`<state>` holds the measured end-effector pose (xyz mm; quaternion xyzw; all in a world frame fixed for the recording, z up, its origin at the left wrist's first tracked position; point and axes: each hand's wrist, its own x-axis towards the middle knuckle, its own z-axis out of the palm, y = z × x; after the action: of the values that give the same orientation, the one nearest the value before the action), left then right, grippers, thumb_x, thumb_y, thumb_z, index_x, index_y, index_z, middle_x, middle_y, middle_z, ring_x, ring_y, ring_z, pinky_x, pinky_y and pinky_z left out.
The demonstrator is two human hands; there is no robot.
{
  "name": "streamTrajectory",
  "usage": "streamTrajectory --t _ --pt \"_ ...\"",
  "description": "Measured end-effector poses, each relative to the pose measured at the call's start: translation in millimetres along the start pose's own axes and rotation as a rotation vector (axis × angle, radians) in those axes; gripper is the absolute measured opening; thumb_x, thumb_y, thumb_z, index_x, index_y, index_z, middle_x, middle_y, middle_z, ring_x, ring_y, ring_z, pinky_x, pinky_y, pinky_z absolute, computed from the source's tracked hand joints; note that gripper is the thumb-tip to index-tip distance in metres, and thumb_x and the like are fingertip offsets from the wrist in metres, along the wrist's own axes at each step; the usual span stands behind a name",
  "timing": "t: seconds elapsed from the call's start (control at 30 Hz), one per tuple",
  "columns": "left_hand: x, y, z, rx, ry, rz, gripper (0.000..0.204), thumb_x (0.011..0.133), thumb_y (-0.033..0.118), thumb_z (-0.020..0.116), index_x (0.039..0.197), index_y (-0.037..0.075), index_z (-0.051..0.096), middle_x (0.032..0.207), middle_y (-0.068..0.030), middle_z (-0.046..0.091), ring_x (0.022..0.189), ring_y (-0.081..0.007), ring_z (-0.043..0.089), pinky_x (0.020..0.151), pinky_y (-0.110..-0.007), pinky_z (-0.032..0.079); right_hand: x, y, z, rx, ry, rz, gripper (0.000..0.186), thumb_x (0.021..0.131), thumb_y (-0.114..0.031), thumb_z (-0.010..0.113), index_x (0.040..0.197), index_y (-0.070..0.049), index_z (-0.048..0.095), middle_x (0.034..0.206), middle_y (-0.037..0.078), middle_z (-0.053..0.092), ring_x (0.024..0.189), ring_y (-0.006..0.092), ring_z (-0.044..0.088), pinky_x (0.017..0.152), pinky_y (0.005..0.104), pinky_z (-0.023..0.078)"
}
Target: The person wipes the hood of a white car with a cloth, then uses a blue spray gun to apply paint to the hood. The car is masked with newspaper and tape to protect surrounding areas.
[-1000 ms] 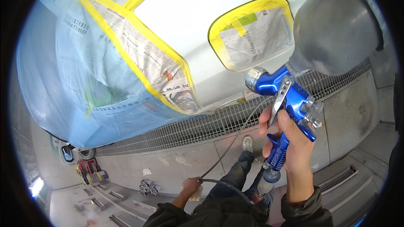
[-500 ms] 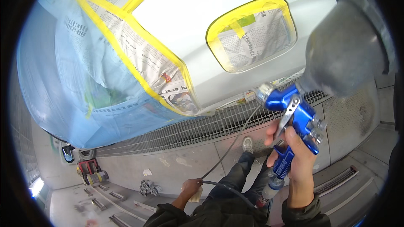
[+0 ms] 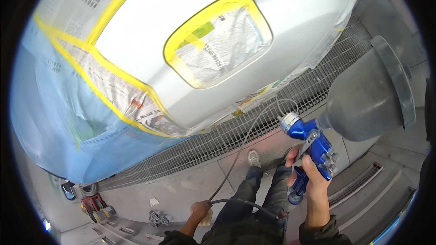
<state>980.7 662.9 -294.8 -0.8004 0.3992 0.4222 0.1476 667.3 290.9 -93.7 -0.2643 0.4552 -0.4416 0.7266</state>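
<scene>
In my right hand (image 3: pixel 314 182) is a blue spray gun (image 3: pixel 313 143) with a silver nozzle, held by its handle with my fingers near the trigger. A large grey cup (image 3: pixel 365 93) is fixed to the gun and leans to the right. My left hand (image 3: pixel 200 210), lower and to the left, is closed around a dark hose (image 3: pixel 234 163). Something pale, like a folded cloth (image 3: pixel 207 218), shows under that hand. Beyond the gun stands a white vehicle panel (image 3: pixel 290 0). Newspaper edged with yellow tape (image 3: pixel 222 47) covers a rounded recess in it.
Blue sheeting (image 3: pixel 104 159) and taped newspaper (image 3: pixel 120 93) cover the vehicle at the left. A metal floor grating (image 3: pixel 195 147) runs along beneath the panel. A red wheeled object (image 3: pixel 94 205) and a grey lumpy item (image 3: pixel 159 218) sit on the floor at the lower left.
The spray gun has moved lower and away from the panel, its cup now right of the panel's edge. The view has turned, so the panel sits farther left. Both hands keep their hold.
</scene>
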Motion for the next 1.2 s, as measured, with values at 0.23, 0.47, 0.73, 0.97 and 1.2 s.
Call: streamTrajectory --t 0.23,0.47,0.73,0.97,1.2 --pt "3.5 22.5 -11.3 0.015 0.01 -0.006 0.028 0.088 0.042 0.066 0.106 0.022 0.074 0.09 -0.0136 0.073 0.085 -0.0364 0.069 0.074 -0.048 0.053 -3.0 -15.5 -22.3 -0.011 0.064 -0.092 0.04 0.093 -0.021 0.065 0.123 0.003 0.055 0.105 0.014 0.064 0.088 0.02 0.065 0.053 0.0283 0.057" --pt "8.0 50.8 -17.0 -0.038 0.053 0.062 0.029 0.089 0.041 0.064 0.107 0.02 0.074 0.089 -0.0154 0.072 0.087 -0.0378 0.069 0.077 -0.049 0.052 4.4 -45.6 -8.9 -0.047 0.067 -0.1 0.035 0.094 -0.019 0.065 0.12 0.003 0.057 0.104 0.013 0.066 0.087 0.0189 0.064 0.053 0.0276 0.056" --pt "5.2 53.1 -8.0 -0.07 0.061 0.01 0.031 0.09 0.043 0.063 0.108 0.02 0.074 0.09 -0.0145 0.072 0.086 -0.038 0.068 0.074 -0.048 0.053 10.8 -56.2 18.7 -0.075 0.106 -0.111 0.032 0.094 -0.016 0.065 0.12 0.001 0.058 0.103 0.012 0.066 0.086 0.0173 0.064 0.051 0.0276 0.056" --pt "6.8 38.9 -1.7 -0.108 0.085 -0.013 0.031 0.091 0.042 0.059 0.107 0.019 0.073 0.094 -0.0137 0.072 0.09 -0.0394 0.067 0.078 -0.049 0.053 20.9 -62.1 39.1 -0.103 0.089 -0.195 0.034 0.094 -0.019 0.066 0.121 0.0 0.057 0.101 0.012 0.066 0.085 0.0168 0.063 0.049 0.0266 0.054" --pt "4.4 21.8 -5.8 -0.126 0.122 0.001 0.03 0.09 0.04 0.061 0.105 0.018 0.074 0.093 -0.0151 0.072 0.09 -0.0383 0.068 0.078 -0.049 0.052 5.7 -42.3 34.4 -0.142 0.239 -0.2 0.033 0.094 -0.021 0.064 0.119 -0.001 0.058 0.101 0.012 0.066 0.083 0.0182 0.064 0.046 0.0272 0.053"
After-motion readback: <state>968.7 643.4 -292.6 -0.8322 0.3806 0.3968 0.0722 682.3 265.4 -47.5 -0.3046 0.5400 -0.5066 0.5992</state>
